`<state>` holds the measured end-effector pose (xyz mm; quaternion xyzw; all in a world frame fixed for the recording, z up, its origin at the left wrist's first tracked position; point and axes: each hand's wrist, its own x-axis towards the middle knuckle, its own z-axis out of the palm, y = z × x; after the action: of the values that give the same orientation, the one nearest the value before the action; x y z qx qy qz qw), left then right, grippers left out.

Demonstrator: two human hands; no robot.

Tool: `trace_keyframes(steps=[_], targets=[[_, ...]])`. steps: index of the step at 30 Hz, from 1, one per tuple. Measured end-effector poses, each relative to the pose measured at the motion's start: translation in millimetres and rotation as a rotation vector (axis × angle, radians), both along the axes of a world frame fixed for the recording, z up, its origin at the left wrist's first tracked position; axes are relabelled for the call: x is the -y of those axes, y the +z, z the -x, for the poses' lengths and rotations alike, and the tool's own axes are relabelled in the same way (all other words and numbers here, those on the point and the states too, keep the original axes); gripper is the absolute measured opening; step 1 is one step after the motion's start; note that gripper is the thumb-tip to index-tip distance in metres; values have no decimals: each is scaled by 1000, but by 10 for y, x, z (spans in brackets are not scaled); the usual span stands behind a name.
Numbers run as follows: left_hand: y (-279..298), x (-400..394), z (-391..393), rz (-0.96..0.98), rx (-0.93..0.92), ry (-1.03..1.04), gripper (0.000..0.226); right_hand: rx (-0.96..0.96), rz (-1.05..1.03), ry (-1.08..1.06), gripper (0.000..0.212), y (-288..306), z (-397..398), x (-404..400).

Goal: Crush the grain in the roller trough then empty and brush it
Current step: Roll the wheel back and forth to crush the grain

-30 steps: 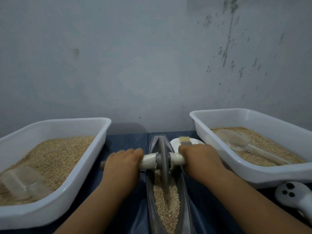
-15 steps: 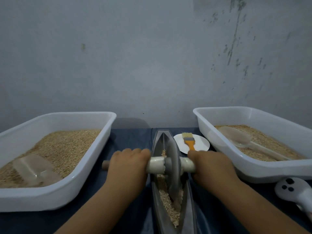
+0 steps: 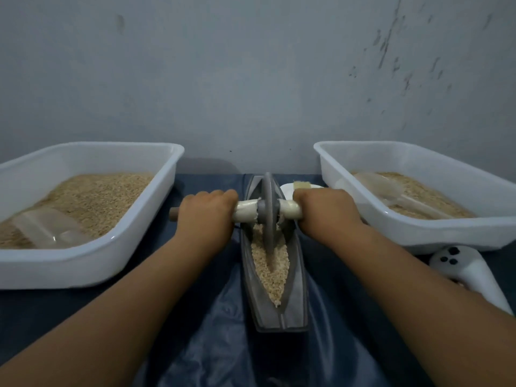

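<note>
Left hand (image 3: 206,212) and right hand (image 3: 324,212) curl around the white-wrapped axle (image 3: 245,214) either side of the grey roller wheel (image 3: 268,210), standing in the grey boat-shaped trough (image 3: 296,289) of tan grain (image 3: 272,270).

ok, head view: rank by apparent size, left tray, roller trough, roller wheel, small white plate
1. left tray, largest, though nearness to the camera inflates it.
2. roller trough.
3. roller wheel.
4. small white plate, smallest as seen, but the right hand hides most of it, so its rank is unsure.

Dim, bluish, even light; soft shadows only. Wide-angle bend at edges, tubs (image 3: 83,263) bowed. Slight softness throughout, no glare.
</note>
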<state>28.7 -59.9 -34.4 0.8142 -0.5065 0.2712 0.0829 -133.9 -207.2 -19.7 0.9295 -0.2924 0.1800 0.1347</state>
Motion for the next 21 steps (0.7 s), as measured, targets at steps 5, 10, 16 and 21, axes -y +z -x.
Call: trace_keyframes(steps=[5,10,16,21], targets=[[45,-397,304,-6,-2,-32,24,-86,-81,-12,20,82,378,-394],[79,-627,431,29,31,-84,31,-98,-33,-8,29,101,640,-566],[-1,-168,117,-35,-14,-19,25,-24,-44,-69,15,-77,184,-188],[28,290,-231,-13,-15,37,25,53,73,-38,13,-84,-260,266]])
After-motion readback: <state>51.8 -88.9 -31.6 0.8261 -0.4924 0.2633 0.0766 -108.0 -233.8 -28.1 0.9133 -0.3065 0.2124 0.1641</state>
